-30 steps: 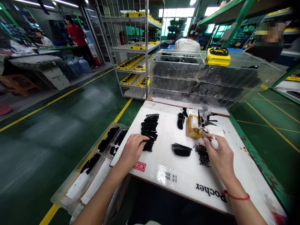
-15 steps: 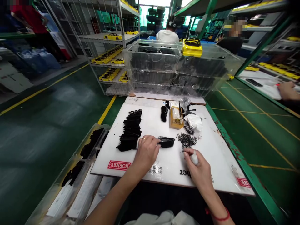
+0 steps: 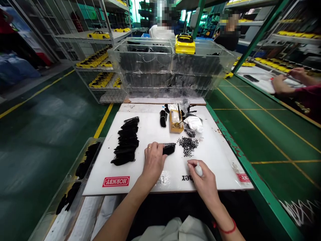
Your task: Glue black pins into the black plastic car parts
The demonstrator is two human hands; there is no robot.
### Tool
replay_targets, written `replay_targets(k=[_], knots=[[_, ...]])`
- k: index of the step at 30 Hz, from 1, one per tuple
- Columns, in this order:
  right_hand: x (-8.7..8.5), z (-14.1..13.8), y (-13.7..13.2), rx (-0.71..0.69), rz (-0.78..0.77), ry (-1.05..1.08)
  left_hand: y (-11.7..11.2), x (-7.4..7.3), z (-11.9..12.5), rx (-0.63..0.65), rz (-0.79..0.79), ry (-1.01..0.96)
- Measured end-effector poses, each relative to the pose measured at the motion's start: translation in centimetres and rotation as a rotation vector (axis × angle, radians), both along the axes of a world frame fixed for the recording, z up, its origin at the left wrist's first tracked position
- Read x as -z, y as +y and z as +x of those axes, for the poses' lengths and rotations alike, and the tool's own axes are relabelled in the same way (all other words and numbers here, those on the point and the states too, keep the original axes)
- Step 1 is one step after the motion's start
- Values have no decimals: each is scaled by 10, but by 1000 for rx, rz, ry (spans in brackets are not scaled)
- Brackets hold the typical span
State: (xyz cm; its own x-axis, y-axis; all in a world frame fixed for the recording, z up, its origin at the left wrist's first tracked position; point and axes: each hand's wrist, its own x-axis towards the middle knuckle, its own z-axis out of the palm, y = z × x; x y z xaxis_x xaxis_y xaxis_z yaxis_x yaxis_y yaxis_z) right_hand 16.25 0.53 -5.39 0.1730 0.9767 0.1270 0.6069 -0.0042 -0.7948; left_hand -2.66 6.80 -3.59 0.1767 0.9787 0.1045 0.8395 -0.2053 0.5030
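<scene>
My left hand (image 3: 153,161) is closed on the near end of a black moulded part (image 3: 169,149), which lies on the white board (image 3: 215,160). My right hand (image 3: 204,177) keeps a small white nozzle bottle (image 3: 198,170) in its curled fingers. Its thumb and forefinger are pinched together over the board; whether a tiny piece sits between them I cannot make out. Just beyond that hand spreads a pile of small black pins (image 3: 187,146). To the left, a row of black parts (image 3: 126,142) lies overlapped.
A yellow box with tools (image 3: 176,125) and a white crumpled wad (image 3: 194,124) stand towards the back. Behind the board are stacked clear bins (image 3: 150,72) with a yellow toy car (image 3: 185,44) on top. A parts tray (image 3: 56,214) sits low at left. Co-workers are beyond.
The camera view has turned somewhat to the right. My left hand has closed further over the black part, and the part has tilted slightly. My right hand still holds the bottle, a little farther from the pins.
</scene>
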Motion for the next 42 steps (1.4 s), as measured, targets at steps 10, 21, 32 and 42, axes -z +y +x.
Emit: replay_targets(k=[10, 21, 32, 42], knots=[[-4, 2, 1, 15, -28, 68, -11, -6, 4, 104, 18, -282], [-33, 0, -5, -69, -256, 255, -28, -22, 14, 10, -542, -817], [-54, 5, -18, 23, -327, 469, -48, -36, 47, -164, -702, -970], [-60, 8, -22, 43, -298, 391, -48, -35, 51, -130, -621, -888]])
